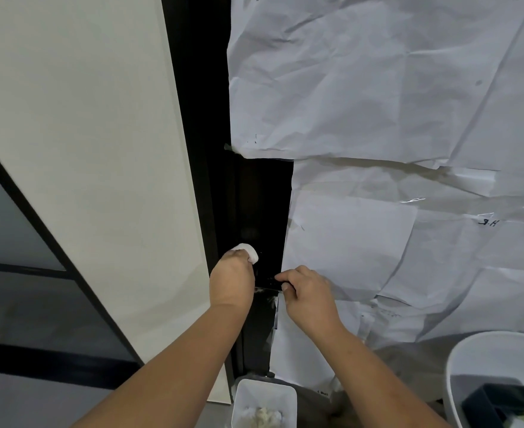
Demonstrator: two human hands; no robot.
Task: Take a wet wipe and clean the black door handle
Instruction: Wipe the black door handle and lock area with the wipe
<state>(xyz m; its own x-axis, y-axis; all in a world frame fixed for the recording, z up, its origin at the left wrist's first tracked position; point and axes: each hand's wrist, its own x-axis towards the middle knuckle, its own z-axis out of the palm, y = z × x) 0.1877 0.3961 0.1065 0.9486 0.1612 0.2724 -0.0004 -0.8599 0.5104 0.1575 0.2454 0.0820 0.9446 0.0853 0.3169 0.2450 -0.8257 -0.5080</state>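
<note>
My left hand (232,279) grips a bunched white wet wipe (250,251) and holds it against the black door panel just above the handle. The black door handle (268,284) is a thin dark lever that runs across between my two hands, hard to tell apart from the dark door. My right hand (308,293) pinches the handle's right end with thumb and curled fingers. Much of the handle is hidden by both hands.
Crumpled white paper sheets (378,118) cover the door to the right of the bare black strip (260,196). A pale wall panel (84,149) stands to the left. Below sit a small white bin (242,396) with used wipes and a large white tub (458,366) at the lower right.
</note>
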